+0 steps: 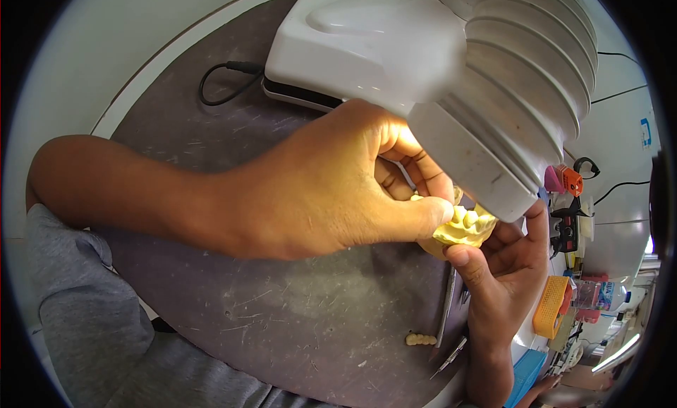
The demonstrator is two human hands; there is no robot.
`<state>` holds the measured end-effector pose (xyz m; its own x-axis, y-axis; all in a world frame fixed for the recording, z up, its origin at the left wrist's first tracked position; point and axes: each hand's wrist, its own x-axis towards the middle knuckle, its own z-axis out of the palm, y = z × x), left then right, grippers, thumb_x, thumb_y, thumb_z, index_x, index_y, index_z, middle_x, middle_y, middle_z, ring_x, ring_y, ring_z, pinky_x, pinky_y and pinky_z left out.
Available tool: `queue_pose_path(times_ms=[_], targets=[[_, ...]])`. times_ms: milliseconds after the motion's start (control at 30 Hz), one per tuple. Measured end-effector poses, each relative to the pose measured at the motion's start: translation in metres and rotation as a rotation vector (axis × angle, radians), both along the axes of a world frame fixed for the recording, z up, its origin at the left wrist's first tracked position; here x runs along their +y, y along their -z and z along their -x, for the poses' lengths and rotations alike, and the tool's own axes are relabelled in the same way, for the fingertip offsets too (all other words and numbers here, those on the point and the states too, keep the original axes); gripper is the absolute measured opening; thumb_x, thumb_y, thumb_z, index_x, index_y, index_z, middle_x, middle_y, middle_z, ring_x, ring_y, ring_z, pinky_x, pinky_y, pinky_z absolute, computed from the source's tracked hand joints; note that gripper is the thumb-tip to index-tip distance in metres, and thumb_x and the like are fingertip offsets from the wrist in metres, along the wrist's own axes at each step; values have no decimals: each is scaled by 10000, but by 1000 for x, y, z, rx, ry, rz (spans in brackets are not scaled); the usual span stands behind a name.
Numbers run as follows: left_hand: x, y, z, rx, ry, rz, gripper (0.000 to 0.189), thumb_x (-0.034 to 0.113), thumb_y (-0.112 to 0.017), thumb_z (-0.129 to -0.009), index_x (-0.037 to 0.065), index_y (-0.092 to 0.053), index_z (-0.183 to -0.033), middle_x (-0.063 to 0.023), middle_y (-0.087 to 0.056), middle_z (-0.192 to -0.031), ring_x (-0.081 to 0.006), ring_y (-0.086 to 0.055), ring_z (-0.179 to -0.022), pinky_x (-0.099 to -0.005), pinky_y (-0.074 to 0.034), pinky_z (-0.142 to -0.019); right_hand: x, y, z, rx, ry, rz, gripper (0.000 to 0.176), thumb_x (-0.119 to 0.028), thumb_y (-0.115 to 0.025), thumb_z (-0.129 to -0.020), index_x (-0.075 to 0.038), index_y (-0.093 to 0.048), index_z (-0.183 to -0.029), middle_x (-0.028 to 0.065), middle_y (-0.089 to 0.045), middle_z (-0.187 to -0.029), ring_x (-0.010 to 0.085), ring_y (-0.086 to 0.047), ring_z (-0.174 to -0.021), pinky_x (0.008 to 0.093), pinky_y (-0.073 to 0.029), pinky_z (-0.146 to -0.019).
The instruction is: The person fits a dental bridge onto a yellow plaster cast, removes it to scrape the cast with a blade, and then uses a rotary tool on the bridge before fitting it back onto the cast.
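A grey fabric sleeve (84, 302) is seen at the far left, with a bare forearm stretched across a dark grey, scratched, rounded worktop (282, 316). A looped black cable (226, 80) lies at the upper edge of the worktop, just beside a large white plastic appliance with a ribbed, bellows-like housing (493, 90), which fills the top right. At the centre, the left hand (331, 189) is shown from the back, brightly lit. Its grip is pressed together, with thumb and curled fingers pinching the upper left side of a pale yellow plaster cast of a row of teeth (467, 228). The cast is held above the worktop, between both hands and directly under the ribbed housing. From the lower right, the right hand (501, 274) is raised, and the cast is pinched from below by its thumb and cupped fingers. Below the hands, a small cream row of model teeth (421, 339) lies on the worktop, near two slim metal instruments (446, 309). Further right, a yellow perforated plastic box (551, 306) is seen among blurred clutter.
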<state>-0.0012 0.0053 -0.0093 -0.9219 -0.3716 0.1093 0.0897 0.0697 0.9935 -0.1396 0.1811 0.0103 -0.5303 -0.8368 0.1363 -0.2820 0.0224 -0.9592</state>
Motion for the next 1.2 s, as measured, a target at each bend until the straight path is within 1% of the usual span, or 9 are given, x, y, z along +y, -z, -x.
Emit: queue_pose_path(times_ms=[200,300,367,600,667,800,967,1067,1200], targets=[[-4,18,5,308,10,515,473,96,-826,-769,16,-611,-1183,-80,-651,-1147,-180,-616,-1045,-341,-496,-918,0,2,-2,-24,-22,36,629,83,-771,-790,-9,-363,-1260,189,-655,-1105,213,-672,-1033,260,-584,-809],[-2,23,7,300,6,492,483,98,-821,-774,17,-612,-1202,-83,-650,-1163,-185,-616,-1074,-336,-491,-941,4,4,1,-100,-62,56,597,61,-755,-819,-7,-358,-1260,209,-645,-1136,231,-669,-1048,291,-582,-857],[2,25,11,439,-23,313,193,8,-706,-809,14,-622,-983,-59,-676,-935,-144,-667,-817,-273,-562,-734,8,3,5,-160,-75,37,582,27,-753,-838,-9,-351,-1258,231,-627,-1189,241,-663,-1063,328,-567,-933],[13,19,8,426,3,-126,343,42,-724,-843,-43,-578,-1142,-109,-667,-1006,-162,-684,-914,-283,-569,-797,6,3,-4,-101,-5,163,549,-2,-761,-845,-4,-380,-1240,253,-620,-1218,246,-652,-1101,326,-547,-953],[3,13,2,44,112,-187,507,156,-826,-822,-3,-595,-1245,-84,-658,-1188,-165,-580,-1183,-345,-473,-1011,11,5,1,27,-10,133,547,15,-778,-821,10,-404,-1219,259,-608,-1227,257,-651,-1108,327,-553,-936],[2,7,0,-69,215,-500,414,43,-744,-878,-28,-579,-1251,-113,-663,-1167,-175,-643,-1074,-322,-556,-940,12,10,-3,197,57,126,605,-115,-842,-799,2,-440,-1235,177,-599,-1157,181,-616,-1012,267,-489,-894],[4,19,4,91,235,-512,390,30,-717,-897,-24,-578,-1257,-108,-668,-1174,-168,-660,-1034,-304,-576,-892,16,7,1,876,-180,156,565,-115,-871,-760,-37,-455,-1135,199,-554,-1194,228,-613,-1013,291,-510,-867],[6,23,5,172,217,-388,388,44,-716,-902,-17,-580,-1261,-98,-671,-1179,-169,-646,-1069,-312,-548,-932,15,12,-5,969,-117,234,503,-66,-882,-719,-47,-536,-1084,230,-607,-1135,270,-658,-903,326,-569,-728],[8,15,4,194,232,-315,300,6,-626,-929,-72,-566,-1212,-161,-650,-1160,-192,-653,-1061,-302,-551,-955,21,7,-8,1090,-170,124,549,-129,-867,-762,-86,-467,-1135,214,-546,-1198,257,-618,-998,317,-555,-789]])
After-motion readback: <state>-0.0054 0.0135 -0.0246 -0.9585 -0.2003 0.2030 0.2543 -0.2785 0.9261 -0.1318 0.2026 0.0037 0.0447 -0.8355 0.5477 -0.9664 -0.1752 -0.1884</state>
